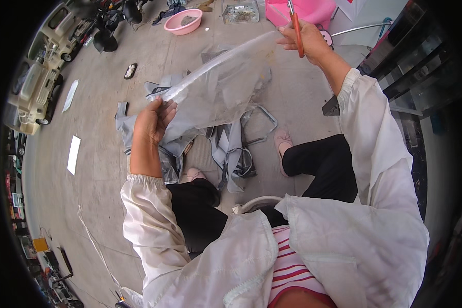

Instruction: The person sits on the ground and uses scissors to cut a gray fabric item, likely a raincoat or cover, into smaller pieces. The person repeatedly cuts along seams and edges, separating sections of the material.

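Gripping one end of a clear plastic sheet (pixel 215 84) in the left hand (pixel 153 120) and its far end, with orange-handled scissors (pixel 296 31), in the right hand (pixel 305 38), the person holds it stretched above grey fabric pieces (pixel 226 149) on the floor, apparently uncut so far.

A bare grey concrete floor (pixel 102 102) fills most of the view, lit by bright, even daylight; a pink basin (pixel 183 21) sits on it at the far side, just beside a shallow clear tray (pixel 240 13); two white paper sheets (pixel 74 154) lie flat to the left; cream-coloured toy cars (pixel 38 87) line the left rim; dark glass shelving (pixel 410 56) stands along the right; a bright pink plastic piece (pixel 313 10) stands at the top.
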`<move>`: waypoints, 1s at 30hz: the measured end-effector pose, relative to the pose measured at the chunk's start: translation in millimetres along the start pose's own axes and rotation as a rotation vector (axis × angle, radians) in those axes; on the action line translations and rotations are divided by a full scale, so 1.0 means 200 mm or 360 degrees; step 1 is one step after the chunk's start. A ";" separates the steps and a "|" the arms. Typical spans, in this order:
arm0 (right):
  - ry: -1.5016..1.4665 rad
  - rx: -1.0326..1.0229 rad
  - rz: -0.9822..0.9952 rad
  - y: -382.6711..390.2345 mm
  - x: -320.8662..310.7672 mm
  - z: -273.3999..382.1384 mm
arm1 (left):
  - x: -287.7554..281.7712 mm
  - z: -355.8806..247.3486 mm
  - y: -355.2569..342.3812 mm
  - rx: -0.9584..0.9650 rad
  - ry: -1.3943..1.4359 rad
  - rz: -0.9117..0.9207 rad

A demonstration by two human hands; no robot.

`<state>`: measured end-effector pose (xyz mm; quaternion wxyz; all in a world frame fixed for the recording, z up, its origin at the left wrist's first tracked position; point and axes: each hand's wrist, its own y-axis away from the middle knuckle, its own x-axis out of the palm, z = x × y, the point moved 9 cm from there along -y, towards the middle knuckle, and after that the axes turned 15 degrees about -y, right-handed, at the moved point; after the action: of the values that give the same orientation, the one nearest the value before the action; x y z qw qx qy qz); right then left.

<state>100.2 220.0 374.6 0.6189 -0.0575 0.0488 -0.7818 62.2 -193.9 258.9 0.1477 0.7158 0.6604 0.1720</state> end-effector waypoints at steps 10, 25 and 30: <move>0.0146 0.0368 0.0304 -0.11 0.07 -0.41 | 0.99 -0.23 -0.26 0.0750 -0.0735 0.0179; 0.2035 -0.0585 -0.0825 -0.62 -0.87 -0.32 | 0.16 -0.28 -0.74 0.0735 -0.0507 0.0111; 0.2115 -0.0234 -0.0630 -0.44 -1.01 -0.98 | -0.98 0.51 -0.83 0.0186 -0.0546 -0.0838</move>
<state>32.4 437.1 187.7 0.2982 0.3835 0.4586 -0.7440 -55.4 -372.7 84.2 0.2550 0.5460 0.7973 -0.0335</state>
